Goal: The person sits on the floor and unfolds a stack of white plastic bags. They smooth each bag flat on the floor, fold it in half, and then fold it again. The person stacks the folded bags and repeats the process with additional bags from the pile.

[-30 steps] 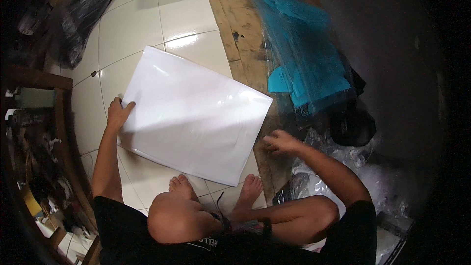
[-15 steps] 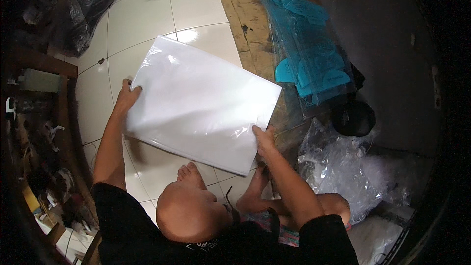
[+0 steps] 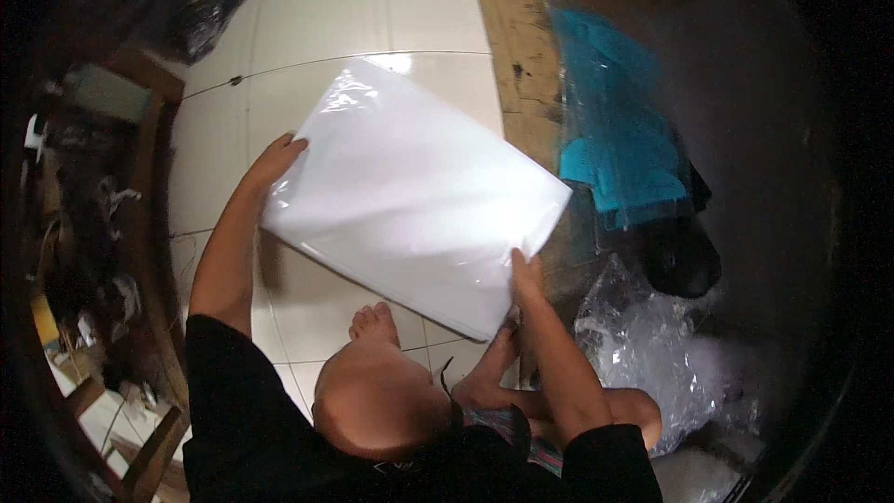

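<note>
The white tiled floor (image 3: 307, 47) fills most of the view, and the person sits on it with legs folded; everything else is best placed from the large white bag (image 3: 410, 196), a flat glossy plastic packet held tilted above the tiles in front of the knees. To the right of the bag runs a worn wooden board (image 3: 512, 47), and right of that lies a stack of teal cloth (image 3: 619, 144) inside clear wrap. Below and right of the bag sits a heap of crumpled clear plastic (image 3: 652, 345); left of the bag, dark shelves (image 3: 93, 224) hold clutter too dim to make out. The left hand (image 3: 277, 160) grips the bag's upper left edge, fingers curled over the rim and closed on it. The right hand (image 3: 524, 272) pinches the lower right edge, fingers closed on the film near that corner. With 2 holds on opposite edges, the bag looks fairly taut, though a few creases show near the top corner. To handle it well, I would keep both grips near the edges, pull evenly so the film stays flat, and avoid dragging the low corner over the bare feet (image 3: 372, 321) just under the bag, where it could catch and wrinkle.
</note>
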A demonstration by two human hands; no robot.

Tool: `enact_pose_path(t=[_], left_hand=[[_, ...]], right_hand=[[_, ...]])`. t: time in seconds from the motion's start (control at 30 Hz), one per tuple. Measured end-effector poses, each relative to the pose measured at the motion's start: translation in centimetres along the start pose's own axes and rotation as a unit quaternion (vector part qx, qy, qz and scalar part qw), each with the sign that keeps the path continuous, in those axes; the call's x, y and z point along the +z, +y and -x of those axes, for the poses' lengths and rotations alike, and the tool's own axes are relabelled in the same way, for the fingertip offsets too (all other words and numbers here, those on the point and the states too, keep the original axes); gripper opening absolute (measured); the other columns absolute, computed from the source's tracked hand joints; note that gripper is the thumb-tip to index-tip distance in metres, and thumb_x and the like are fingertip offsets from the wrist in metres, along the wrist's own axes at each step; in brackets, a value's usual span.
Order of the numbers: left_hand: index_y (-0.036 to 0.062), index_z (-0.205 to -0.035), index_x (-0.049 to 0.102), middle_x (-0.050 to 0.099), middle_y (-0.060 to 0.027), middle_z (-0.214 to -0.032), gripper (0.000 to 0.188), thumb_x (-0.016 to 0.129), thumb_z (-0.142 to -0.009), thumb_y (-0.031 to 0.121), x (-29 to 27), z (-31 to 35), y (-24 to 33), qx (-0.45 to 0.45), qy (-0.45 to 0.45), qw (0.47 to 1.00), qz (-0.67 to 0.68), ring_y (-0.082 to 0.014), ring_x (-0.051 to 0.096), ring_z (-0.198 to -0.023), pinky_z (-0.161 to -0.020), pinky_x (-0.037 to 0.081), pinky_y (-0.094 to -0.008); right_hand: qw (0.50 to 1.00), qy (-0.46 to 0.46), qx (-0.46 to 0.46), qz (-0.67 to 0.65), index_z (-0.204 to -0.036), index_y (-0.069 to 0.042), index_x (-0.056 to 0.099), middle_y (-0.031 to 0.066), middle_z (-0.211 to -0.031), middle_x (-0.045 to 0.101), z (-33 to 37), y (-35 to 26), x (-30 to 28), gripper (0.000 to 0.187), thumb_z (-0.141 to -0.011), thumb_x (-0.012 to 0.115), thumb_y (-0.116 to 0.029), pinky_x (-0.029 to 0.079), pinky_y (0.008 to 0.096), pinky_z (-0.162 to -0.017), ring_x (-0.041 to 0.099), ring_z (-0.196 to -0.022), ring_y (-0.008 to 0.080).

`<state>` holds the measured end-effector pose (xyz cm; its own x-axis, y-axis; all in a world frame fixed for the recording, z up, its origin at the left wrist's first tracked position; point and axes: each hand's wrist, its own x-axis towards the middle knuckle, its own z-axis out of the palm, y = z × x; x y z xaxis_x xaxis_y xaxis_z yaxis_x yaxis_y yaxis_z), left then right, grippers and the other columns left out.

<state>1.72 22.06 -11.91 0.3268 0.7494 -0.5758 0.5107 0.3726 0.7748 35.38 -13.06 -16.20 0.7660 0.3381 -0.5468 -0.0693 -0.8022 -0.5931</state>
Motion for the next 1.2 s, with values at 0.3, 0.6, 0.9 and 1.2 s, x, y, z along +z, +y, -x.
enact_pose_path(t=[0.3,0.6,0.9,1.2], left_hand=[[-0.0055,-0.124,0.047,0.058,-0.0205,-0.111,0.064,0.061,-0.077,0.035,-1.5,-1.8,-4.2,0.004,0.017,0.999,-0.041,-0.0270,0.059,-0.099,-0.087,0.044,-0.0337],[-0.0005,-0.109,0.056,0.063,-0.0183,-0.101,0.064,0.072,-0.065,0.042,0.1,-2.1,-2.5,0.037,0.076,0.976,-0.202,-0.0277,0.062,-0.093,-0.082,0.047,-0.0357],[-0.0015,-0.108,0.059,0.064,-0.0172,-0.098,0.057,0.069,-0.069,0.038,-0.8,-4.1,-3.5,0.023,0.055,0.980,-0.190,-0.0260,0.062,-0.090,-0.079,0.048,-0.0345],[0.0010,-0.108,0.060,0.063,-0.0111,-0.096,0.044,0.069,-0.073,0.025,-1.5,-2.9,0.5,-0.033,-0.103,0.994,0.005,-0.0211,0.062,-0.081,-0.075,0.048,-0.0322]], right_hand=[[0.989,0.102,-0.086,0.062,-0.100,0.005,0.058,0.0142,-0.086,0.065,0.8,-1.4,-2.8,0.027,-0.085,0.054,-0.017,0.047,0.0357,-0.070,0.062,-0.078,0.0241],[0.992,-0.004,-0.094,-0.083,-0.087,-0.003,0.055,0.0054,-0.070,0.061,-2.7,-3.6,-10.5,0.008,-0.083,0.058,-0.009,0.045,0.0280,-0.057,0.055,-0.059,0.0140],[0.960,-0.116,-0.145,0.210,-0.117,-0.004,0.051,0.0047,-0.072,0.057,4.2,-22.4,-24.1,0.034,-0.084,0.057,-0.013,0.044,0.0296,-0.057,0.051,-0.061,0.0131],[0.501,-0.394,-0.364,0.679,-0.092,-0.005,0.064,0.0135,-0.074,0.064,16.6,-42.4,-16.0,0.014,-0.081,0.056,-0.007,0.050,0.0382,-0.067,0.064,-0.072,0.0275]])
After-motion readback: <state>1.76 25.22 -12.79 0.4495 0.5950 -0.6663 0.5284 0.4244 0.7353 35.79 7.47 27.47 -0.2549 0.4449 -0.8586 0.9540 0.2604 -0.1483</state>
